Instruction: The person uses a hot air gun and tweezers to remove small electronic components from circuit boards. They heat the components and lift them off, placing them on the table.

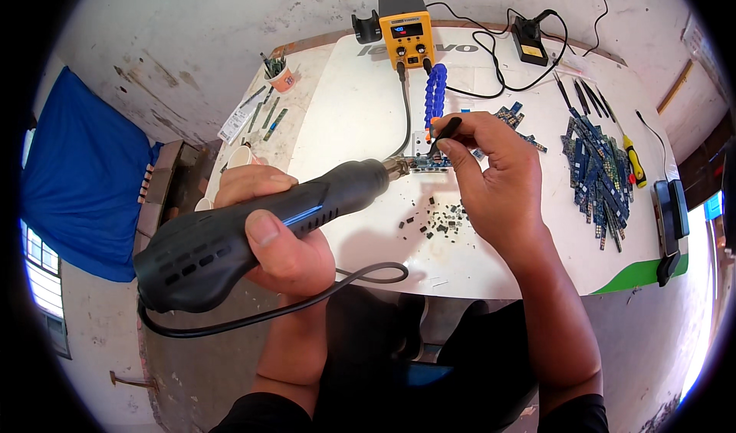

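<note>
My left hand (287, 257) is wrapped round the thick black body of a hot air gun (203, 245), whose metal nozzle points right at a small blue circuit board (431, 168). Black tweezers (446, 132) are pinched between the thumb and fingers of my right hand (502, 184), above the board; their tips are hard to make out. Small black chips (441, 220) lie scattered on the white tabletop just in front of the board. Behind it stands a blue segmented flexible arm (435, 88) with an orange tip.
A yellow rework station (399, 46) stands at the back, cabled across the table (330, 103). A soldering iron stand (530, 50) is at back right. On the right lie a heap of narrow circuit boards (594, 176) and a yellow screwdriver (635, 165). A tool cup (282, 79) sits left.
</note>
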`<move>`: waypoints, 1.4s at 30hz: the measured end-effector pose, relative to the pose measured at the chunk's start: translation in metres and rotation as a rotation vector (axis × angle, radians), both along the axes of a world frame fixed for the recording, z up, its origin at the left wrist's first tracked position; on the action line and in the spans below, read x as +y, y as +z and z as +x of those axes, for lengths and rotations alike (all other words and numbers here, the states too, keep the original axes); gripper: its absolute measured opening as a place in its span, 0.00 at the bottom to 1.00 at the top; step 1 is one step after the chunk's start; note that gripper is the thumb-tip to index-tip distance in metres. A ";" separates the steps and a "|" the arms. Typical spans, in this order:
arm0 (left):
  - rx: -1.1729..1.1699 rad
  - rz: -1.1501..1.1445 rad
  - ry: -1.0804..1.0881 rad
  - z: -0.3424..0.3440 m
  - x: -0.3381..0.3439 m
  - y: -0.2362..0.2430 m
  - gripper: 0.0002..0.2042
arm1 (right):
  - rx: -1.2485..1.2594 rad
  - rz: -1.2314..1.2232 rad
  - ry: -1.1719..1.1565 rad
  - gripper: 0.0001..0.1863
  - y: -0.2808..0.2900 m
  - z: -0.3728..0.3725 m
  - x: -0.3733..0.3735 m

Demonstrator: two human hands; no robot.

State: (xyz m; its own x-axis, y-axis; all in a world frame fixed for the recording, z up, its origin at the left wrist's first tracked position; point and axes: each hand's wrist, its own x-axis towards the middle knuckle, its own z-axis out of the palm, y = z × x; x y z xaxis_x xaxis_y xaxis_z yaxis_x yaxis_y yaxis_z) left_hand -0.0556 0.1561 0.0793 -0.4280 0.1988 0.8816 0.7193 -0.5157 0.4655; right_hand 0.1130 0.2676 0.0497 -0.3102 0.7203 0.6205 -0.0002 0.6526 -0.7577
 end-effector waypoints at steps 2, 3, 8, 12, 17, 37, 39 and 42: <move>-0.009 0.031 0.009 -0.001 0.002 -0.001 0.18 | 0.001 0.000 0.006 0.08 0.000 -0.001 0.000; -0.015 0.046 0.012 -0.002 0.003 -0.002 0.18 | 0.002 0.002 0.004 0.08 0.000 -0.001 0.000; 0.049 0.005 0.034 -0.007 0.002 -0.004 0.17 | -0.014 0.022 0.000 0.08 0.002 0.000 -0.001; 0.034 0.026 0.034 -0.005 0.004 -0.004 0.16 | -0.023 0.004 0.012 0.08 0.002 -0.001 -0.001; 0.005 0.039 0.029 -0.004 0.005 -0.002 0.17 | -0.027 0.037 0.020 0.08 0.000 -0.002 0.000; -0.030 0.048 0.018 0.000 0.005 0.000 0.17 | -0.132 0.067 0.006 0.09 0.004 -0.003 -0.002; -0.026 0.043 0.010 -0.001 0.005 -0.001 0.17 | -0.127 0.082 -0.001 0.08 0.003 -0.003 -0.002; -0.024 0.036 0.010 0.000 0.004 -0.001 0.17 | -0.126 0.089 -0.004 0.08 0.004 -0.003 -0.002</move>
State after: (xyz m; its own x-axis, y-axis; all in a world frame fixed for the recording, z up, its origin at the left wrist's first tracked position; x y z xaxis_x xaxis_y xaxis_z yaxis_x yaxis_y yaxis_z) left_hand -0.0558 0.1603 0.0788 -0.4509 0.1631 0.8776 0.7134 -0.5250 0.4641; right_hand 0.1101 0.2657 0.0533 -0.3871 0.6653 0.6384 0.0935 0.7171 -0.6907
